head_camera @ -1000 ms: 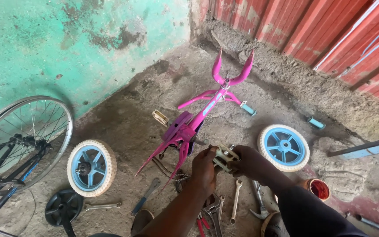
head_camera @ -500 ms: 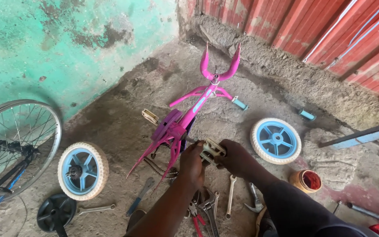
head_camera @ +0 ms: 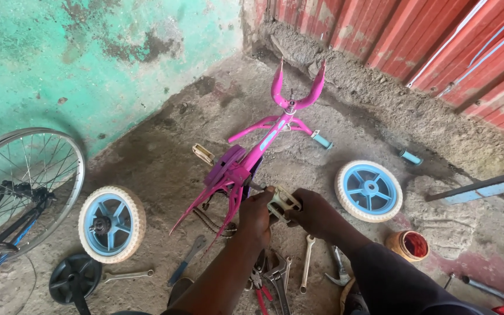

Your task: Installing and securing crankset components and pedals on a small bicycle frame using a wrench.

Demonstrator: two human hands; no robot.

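A small pink bicycle frame [head_camera: 252, 154] lies upside down on the dirt floor, its fork pointing at the far wall. My left hand [head_camera: 256, 217] and my right hand [head_camera: 313, 213] both grip the cream pedal [head_camera: 282, 201] on the near side of the crank. The other cream pedal [head_camera: 203, 154] sticks out on the far left side of the frame. A loose chain [head_camera: 208, 221] hangs under the frame. Two blue wheels with white tyres lie flat, one to the left [head_camera: 112, 223] and one to the right [head_camera: 369, 190].
Spanners and pliers [head_camera: 275, 274] lie on the floor under my arms. A large spoked bicycle wheel [head_camera: 24, 186] stands at the left by the green wall. A small black wheel [head_camera: 74, 279], a red-filled tin [head_camera: 410, 245] and a blue handlebar grip [head_camera: 410, 157] lie around.
The view has shifted slightly, so the frame and wheels sit differently in the picture. Both hands stay on the near pedal throughout.
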